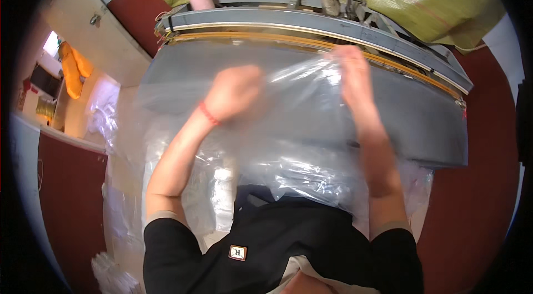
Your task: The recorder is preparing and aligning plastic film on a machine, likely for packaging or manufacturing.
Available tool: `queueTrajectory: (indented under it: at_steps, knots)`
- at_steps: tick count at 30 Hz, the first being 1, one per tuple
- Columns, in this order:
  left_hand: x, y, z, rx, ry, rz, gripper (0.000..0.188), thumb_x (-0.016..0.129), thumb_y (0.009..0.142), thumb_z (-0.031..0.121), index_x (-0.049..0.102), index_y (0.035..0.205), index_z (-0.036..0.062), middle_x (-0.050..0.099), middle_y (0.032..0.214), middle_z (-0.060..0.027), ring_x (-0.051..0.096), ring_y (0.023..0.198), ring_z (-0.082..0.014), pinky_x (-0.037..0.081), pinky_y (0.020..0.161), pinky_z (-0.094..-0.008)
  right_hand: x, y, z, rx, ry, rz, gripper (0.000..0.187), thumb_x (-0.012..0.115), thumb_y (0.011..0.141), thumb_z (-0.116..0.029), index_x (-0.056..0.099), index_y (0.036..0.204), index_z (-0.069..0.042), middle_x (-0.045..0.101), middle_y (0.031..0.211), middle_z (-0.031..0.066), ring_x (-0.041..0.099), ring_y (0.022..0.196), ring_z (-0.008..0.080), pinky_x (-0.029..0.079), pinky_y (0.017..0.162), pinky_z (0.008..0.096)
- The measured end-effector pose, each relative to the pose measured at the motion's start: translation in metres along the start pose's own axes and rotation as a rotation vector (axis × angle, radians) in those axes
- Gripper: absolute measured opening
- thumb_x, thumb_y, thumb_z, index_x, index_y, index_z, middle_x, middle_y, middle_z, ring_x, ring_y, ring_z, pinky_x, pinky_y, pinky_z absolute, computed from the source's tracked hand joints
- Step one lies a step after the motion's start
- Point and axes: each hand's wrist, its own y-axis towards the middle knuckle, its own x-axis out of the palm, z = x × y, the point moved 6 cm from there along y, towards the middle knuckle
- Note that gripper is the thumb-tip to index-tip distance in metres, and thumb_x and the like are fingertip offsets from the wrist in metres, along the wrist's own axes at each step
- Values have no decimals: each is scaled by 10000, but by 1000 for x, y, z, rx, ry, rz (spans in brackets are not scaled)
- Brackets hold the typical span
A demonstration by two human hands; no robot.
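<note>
The film (319,80) spreads above the bench (425,108) and past its near edge. At the bench's far side, my right hand (351,63) pinches the film's edge; over its left half, my left hand (236,88) is curled, but blur hides whether it grips. I judge the film light, soft, slippery and easy to tear: better to hold a gathered edge.

Shirt (311,227): black body, plain weave, loose fit.
Sleeves (172,245): black, short, ending above the elbow.
Cuffs (393,228): beige bands, both arms.
Collar (298,264): beige, open at the neck.
Chest patch (238,253): small, near-square, pale field, brownish edge, dark mark; left side.
Wristband (209,114): coral-red, narrow, left arm; beaded-looking, detail blurred.
</note>
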Motion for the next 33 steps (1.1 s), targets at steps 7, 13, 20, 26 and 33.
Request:
queueTrajectory:
  at_steps: [7, 13, 20, 26, 33]
  knots:
    - [-127, -121, -170, -716, 777, -334, 275, 553, 622, 126, 610, 890, 96, 600, 808, -162, 571, 804, -332, 462, 683, -412, -289, -52, -87, -141, -807, 774, 278, 496, 847, -211, 524, 1056, -31, 551, 955, 35, 507, 856, 125, 414, 727, 258]
    - [-343, -132, -205, -608, 881, 574, 243, 593, 627, 69, 572, 868, 36, 578, 764, -134, 553, 723, -248, 431, 658, -346, -497, -106, -159, -101, -1434, 943, 405, 417, 865, -369, 557, 1007, -17, 590, 954, 141, 542, 888, 260, 397, 797, 334]
    - [-152, -49, -154, -290, 791, 194, 474, 643, 692, 171, 424, 1087, 31, 474, 1108, -161, 444, 1017, -349, 343, 863, -451, -580, -170, -208, 145, -1614, 1102, 500, 392, 840, -463, 559, 1011, -23, 584, 967, 165, 535, 901, 316, 394, 776, 363]
    - [-160, -172, -296, -698, 901, 40, 453, 579, 749, 185, 452, 1152, 21, 451, 1177, -201, 392, 1121, -343, 307, 957, -382, -545, -155, -200, 222, -1625, 1047, 487, 371, 848, -453, 536, 1055, -44, 561, 1024, 175, 514, 945, 350, 392, 788, 390]
    - [-105, -118, -312, -733, 654, -6, 537, 457, 815, 426, 379, 1258, 134, 295, 1345, -78, 228, 1257, -286, 202, 964, -534, -520, -165, -200, 572, -1968, 1128, 455, 305, 856, -434, 480, 1123, -109, 557, 1037, 147, 514, 954, 355, 399, 774, 440]
